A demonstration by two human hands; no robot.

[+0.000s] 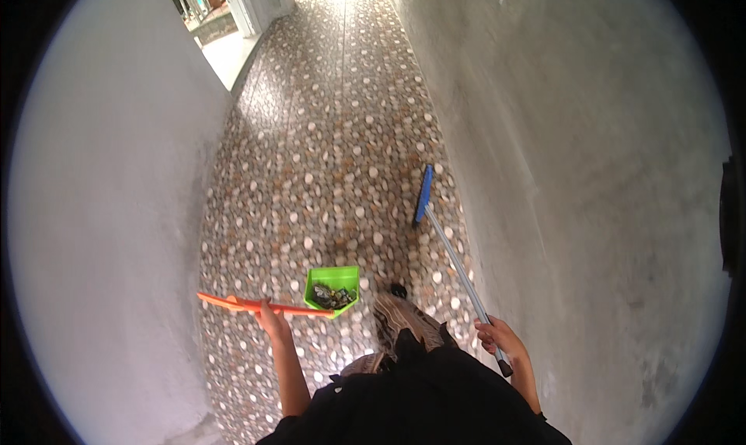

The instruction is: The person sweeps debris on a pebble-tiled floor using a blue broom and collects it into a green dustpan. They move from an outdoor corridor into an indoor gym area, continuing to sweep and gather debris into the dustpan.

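My left hand (272,319) grips the orange handle (245,304) of a dustpan. Its green pan (332,274) hangs at the handle's right end, in front of my legs, with a small heap of mixed litter (335,296) inside. In my right hand (500,337) is the grey pole (460,268) of a broom, held near its dark end cap. The broom's blue head (425,193) with dark bristles is farther ahead, close to the foot of the right wall. Whether the bristles touch the floor I cannot tell.
I stand in a narrow passage with a pebble-patterned floor (326,153). Bare grey walls rise on the left (116,212) and right (594,182). A bright doorway (224,57) opens at the upper left. One dark-shod foot (398,290) shows below my patterned trousers.
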